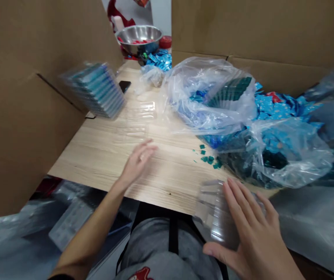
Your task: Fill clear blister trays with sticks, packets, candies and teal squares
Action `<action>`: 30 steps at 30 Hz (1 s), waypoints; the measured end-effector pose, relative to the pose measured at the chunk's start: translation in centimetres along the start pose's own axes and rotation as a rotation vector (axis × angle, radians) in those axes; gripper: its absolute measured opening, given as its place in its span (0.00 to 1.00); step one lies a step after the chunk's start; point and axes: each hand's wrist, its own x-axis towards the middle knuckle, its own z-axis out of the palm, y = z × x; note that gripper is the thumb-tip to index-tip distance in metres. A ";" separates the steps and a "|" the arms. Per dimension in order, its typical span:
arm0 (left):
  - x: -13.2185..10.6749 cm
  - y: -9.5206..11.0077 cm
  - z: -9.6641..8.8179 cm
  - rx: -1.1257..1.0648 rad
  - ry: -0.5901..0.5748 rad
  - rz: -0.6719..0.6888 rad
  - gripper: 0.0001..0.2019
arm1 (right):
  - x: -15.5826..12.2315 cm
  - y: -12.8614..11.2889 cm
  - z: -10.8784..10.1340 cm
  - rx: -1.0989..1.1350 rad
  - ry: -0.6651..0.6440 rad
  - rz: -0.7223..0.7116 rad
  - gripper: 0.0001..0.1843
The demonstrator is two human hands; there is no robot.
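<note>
My right hand [252, 223] spans a clear plastic tray [216, 212] at the table's front edge, thumb on the near side and fingers over the far side. The tray may be several nested together; blur hides this. Over the middle of the table is my left hand [137, 161], its fingers stretched out with nothing in them. Just beyond it lie clear molded trays [146, 111] on the wood. A stack of clear trays filled with teal pieces [97, 91] leans at the left, blurred. Small dark green squares [210, 159] are scattered right of centre.
Open plastic bags [181, 85] with blue packets [283, 112] and green pieces crowd the right side. Behind stand a steel bowl [139, 35] with red items and a dark phone [125, 85]. Cardboard walls [260, 27] enclose the table [167, 171] at left and back.
</note>
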 end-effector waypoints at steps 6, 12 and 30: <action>-6.6 10.2 5.6 -0.764 -0.687 -0.115 0.09 | 0.2 -0.7 -0.4 0.003 -0.049 0.099 0.53; -6.4 10.3 6.4 -0.901 -0.708 -0.215 0.08 | 0.2 -1.0 -0.2 0.008 -0.022 0.110 0.48; -2.9 -7.8 -6.7 0.083 0.535 -0.599 0.10 | 0.2 -0.6 1.1 0.026 0.120 0.113 0.46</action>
